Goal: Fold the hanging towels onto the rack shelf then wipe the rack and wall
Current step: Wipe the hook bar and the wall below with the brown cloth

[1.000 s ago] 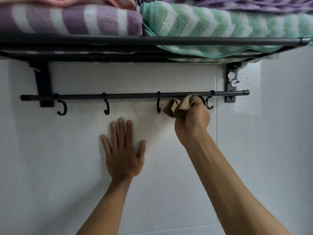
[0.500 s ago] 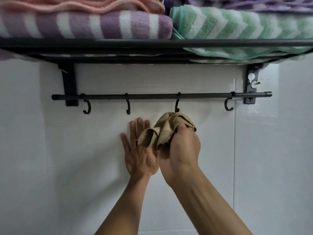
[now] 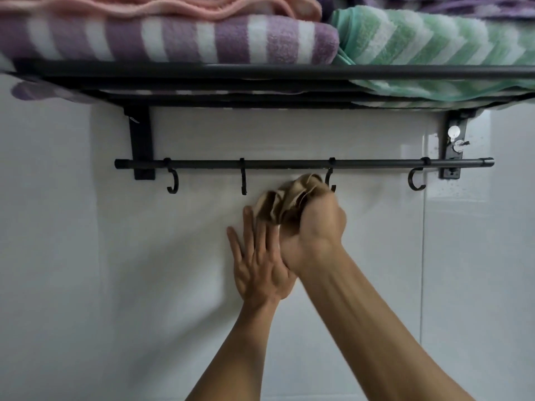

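Where the black rack point(image 3: 260, 72) is fixed to the white tiled wall point(image 3: 86, 256), four folded towels are counted on its shelf: a purple striped towel point(image 3: 173, 39) with a pink towel point(image 3: 173, 7) on top at the left, and a green striped towel point(image 3: 419, 36) with a second purple towel point(image 3: 463, 1) on top at the right, this last one cut by the top edge. The green towel is seen to sag a little through the shelf bars at the right. Below the shelf one thin rail point(image 3: 289, 163) is carried by two brackets, and four hooks are hung on it; nothing is hung on the hooks.

Two hands are seen. The left hand point(image 3: 257, 270) is laid flat on the wall with the fingers straight and spread. The right hand point(image 3: 315, 227) is closed around one crumpled tan cloth point(image 3: 289, 198), which is held against the wall just under the rail, touching the third hook point(image 3: 330, 180); this hand is blurred. The right wrist is crossed over the thumb side of the left hand, so the two hands are touching.

Bare wall is left open on both sides of the arms and below them. One vertical tile joint point(image 3: 423, 256) is seen at the right, and small water drops are seen on the tile near the right bracket point(image 3: 451, 146).
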A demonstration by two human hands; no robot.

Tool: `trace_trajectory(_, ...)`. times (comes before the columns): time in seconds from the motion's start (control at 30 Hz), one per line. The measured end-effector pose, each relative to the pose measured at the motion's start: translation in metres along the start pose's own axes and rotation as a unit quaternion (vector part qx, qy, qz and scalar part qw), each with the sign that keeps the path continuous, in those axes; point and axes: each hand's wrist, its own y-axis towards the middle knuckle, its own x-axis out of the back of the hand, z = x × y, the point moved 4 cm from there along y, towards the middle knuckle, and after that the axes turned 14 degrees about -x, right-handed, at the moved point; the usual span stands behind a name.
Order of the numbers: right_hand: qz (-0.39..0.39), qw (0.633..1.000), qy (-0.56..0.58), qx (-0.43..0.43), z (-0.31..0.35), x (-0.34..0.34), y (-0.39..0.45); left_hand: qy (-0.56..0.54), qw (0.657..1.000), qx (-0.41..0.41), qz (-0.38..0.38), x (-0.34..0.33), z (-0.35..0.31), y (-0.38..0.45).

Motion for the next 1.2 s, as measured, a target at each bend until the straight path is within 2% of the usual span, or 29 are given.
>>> trace_trajectory(0.03,-0.014,1.000,-0.001,0.020,0.005,-0.005,0.001,-0.023,1.000,0.017,0.012,0.004,-0.002,0.000)
trace_trajectory(0.1,-0.040,0.999,0.003,0.037,0.012,-0.010,0.004,-0.038,0.999,0.001,0.021,0.012,-0.006,0.004)
trace_trajectory(0.13,-0.035,0.999,-0.006,0.036,0.009,-0.013,0.007,-0.028,1.000,-0.007,0.003,0.012,-0.007,0.001)
trace_trajectory(0.23,0.004,0.997,-0.073,0.014,-0.018,-0.022,0.010,-0.174,0.978,0.040,-0.104,0.021,0.000,-0.002)
trace_trajectory(0.27,0.015,0.995,-0.099,0.012,-0.023,-0.026,0.007,-0.162,0.978,0.051,-0.124,0.028,-0.001,0.000)
trace_trajectory(0.33,0.022,0.992,-0.122,0.018,-0.024,-0.033,0.000,-0.110,0.994,0.029,-0.008,0.028,-0.005,0.005)
trace_trajectory(0.37,0.013,0.994,-0.111,0.014,-0.020,-0.032,-0.001,-0.084,0.996,0.013,0.025,0.025,-0.006,0.007)
trace_trajectory(0.43,0.006,0.998,-0.059,0.009,-0.009,-0.026,-0.002,-0.032,0.999,0.009,0.023,0.020,-0.005,0.008)
trace_trajectory(0.53,-0.014,0.999,-0.015,0.042,0.007,-0.018,0.000,-0.090,0.995,0.019,-0.024,0.019,-0.004,0.007)
trace_trajectory(0.63,0.008,0.999,-0.009,0.036,-0.006,-0.023,0.001,-0.093,0.996,0.004,0.006,0.019,-0.010,0.005)
trace_trajectory(0.7,0.019,0.999,-0.033,0.008,-0.021,-0.031,0.000,-0.130,0.990,0.051,-0.028,0.036,-0.006,0.008)
trace_trajectory(0.77,0.025,0.999,-0.047,-0.010,-0.027,-0.034,-0.003,-0.088,0.996,0.013,0.012,0.044,-0.007,0.014)
trace_trajectory(0.8,0.017,0.999,-0.040,-0.019,-0.025,-0.031,-0.002,-0.074,0.995,-0.002,0.069,0.036,-0.008,0.011)
trace_trajectory(0.83,0.010,0.999,-0.022,-0.026,-0.021,-0.028,-0.002,-0.080,0.993,-0.007,0.089,0.032,-0.007,0.010)
trace_trajectory(0.9,-0.010,1.000,0.016,-0.008,-0.008,-0.019,-0.003,-0.086,0.995,0.011,0.050,0.023,-0.004,0.010)
trace_trajectory(0.97,-0.043,0.998,0.033,0.030,0.004,-0.011,-0.004,-0.091,0.995,0.026,0.043,0.021,-0.005,0.007)
trace_trajectory(1.03,-0.056,0.997,0.024,0.039,0.007,-0.011,-0.005,-0.097,0.995,0.014,0.015,0.021,-0.005,0.008)
trace_trajectory(1.2,0.009,0.999,-0.041,0.015,-0.013,-0.030,0.007,-0.075,0.996,0.013,0.054,0.015,-0.006,0.006)
